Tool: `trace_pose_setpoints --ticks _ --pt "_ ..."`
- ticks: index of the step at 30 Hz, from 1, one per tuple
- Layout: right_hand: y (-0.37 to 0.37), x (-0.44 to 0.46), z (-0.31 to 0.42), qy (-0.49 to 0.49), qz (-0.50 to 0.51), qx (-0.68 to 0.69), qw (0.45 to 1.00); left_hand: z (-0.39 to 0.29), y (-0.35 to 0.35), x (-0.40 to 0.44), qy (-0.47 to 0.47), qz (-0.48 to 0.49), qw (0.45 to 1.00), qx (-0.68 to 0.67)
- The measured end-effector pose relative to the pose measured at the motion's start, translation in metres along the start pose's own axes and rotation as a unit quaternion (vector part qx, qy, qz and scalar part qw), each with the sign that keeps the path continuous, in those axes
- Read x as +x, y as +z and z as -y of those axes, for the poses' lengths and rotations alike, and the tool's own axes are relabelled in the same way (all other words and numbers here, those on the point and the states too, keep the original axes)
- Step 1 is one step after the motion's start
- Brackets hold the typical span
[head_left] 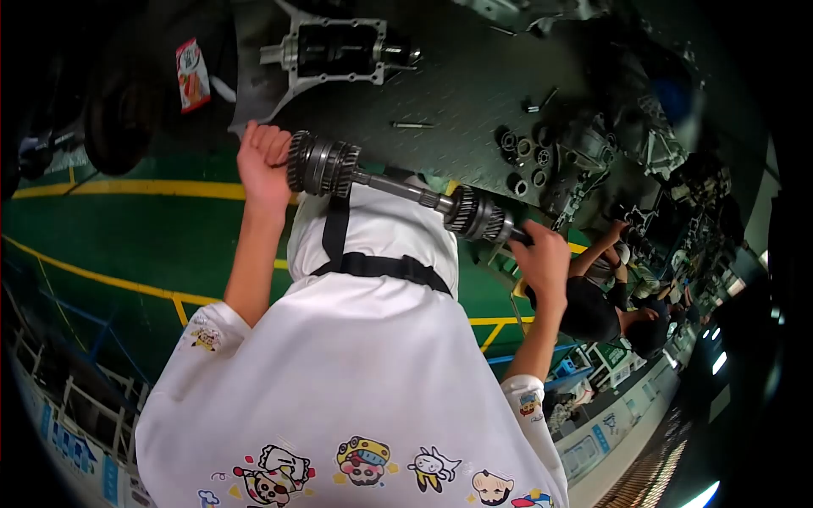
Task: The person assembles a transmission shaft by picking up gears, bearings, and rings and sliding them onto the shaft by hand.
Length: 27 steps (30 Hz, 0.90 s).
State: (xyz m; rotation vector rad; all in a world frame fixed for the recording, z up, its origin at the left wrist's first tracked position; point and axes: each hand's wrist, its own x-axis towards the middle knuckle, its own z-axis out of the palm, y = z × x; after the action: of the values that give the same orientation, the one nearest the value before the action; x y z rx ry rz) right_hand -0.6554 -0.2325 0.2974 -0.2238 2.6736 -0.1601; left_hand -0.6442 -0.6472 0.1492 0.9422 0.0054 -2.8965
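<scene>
A long metal gear shaft (398, 186) lies across the space in front of my waist, slanting down to the right. It carries a large gear cluster on the left and smaller gears on the right. My left hand (265, 161) is closed at the large-gear end, its grip partly hidden behind the gears. At the other end, my right hand (544, 256) wraps round the thin shaft tip. Beyond, on the dark metal work surface (457, 93), is an open gearbox housing (337, 49) with dark parts inside.
A slim metal pin (412, 125) and several bearing rings (525, 152) lie on the work surface. A red and white packet (193, 74) is at the left. Metal castings (593, 140) crowd the right, where another person (593, 305) works. The green floor (127, 229) has yellow lines.
</scene>
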Motion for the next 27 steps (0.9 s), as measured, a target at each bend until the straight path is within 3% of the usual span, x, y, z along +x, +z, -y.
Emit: trace_pose_setpoints --ticks 5,9,10,11,12,13,14,15,20,27 --pt "0.072 0.027 -0.030 0.011 -0.040 0.080 0.996 0.020 0.068 -0.008 0.120 -0.004 0.976 0.181" --pt "0.104 0.052 -0.038 0.032 -0.029 0.127 0.991 0.037 0.106 -0.013 0.162 0.091 0.944 0.271" --pt "0.122 0.056 -0.044 0.036 -0.048 0.126 0.990 0.048 0.121 -0.017 0.175 0.019 0.949 0.260" --pt "0.137 0.056 -0.049 0.031 -0.056 0.133 0.989 0.065 0.146 -0.020 0.233 -0.115 0.925 0.278" --pt "0.134 0.059 -0.048 0.040 -0.030 0.086 0.995 0.067 0.151 -0.016 0.237 -0.140 0.925 0.263" --pt "0.117 0.053 -0.048 0.037 -0.052 0.144 0.987 0.064 0.146 -0.011 0.222 -0.094 0.941 0.236" --pt "0.146 0.059 -0.062 -0.005 -0.093 0.175 0.980 0.047 0.122 0.005 0.174 0.054 0.956 0.232" --pt "0.127 0.054 -0.061 0.004 -0.088 0.169 0.982 0.047 0.120 0.013 0.160 0.090 0.959 0.217" --pt "0.096 0.027 -0.075 0.046 -0.074 0.179 0.980 0.059 0.110 0.045 0.102 0.010 0.978 0.184" --pt "0.108 0.000 -0.083 0.099 -0.059 0.184 0.976 0.087 0.106 0.061 0.024 -0.003 0.984 0.176"
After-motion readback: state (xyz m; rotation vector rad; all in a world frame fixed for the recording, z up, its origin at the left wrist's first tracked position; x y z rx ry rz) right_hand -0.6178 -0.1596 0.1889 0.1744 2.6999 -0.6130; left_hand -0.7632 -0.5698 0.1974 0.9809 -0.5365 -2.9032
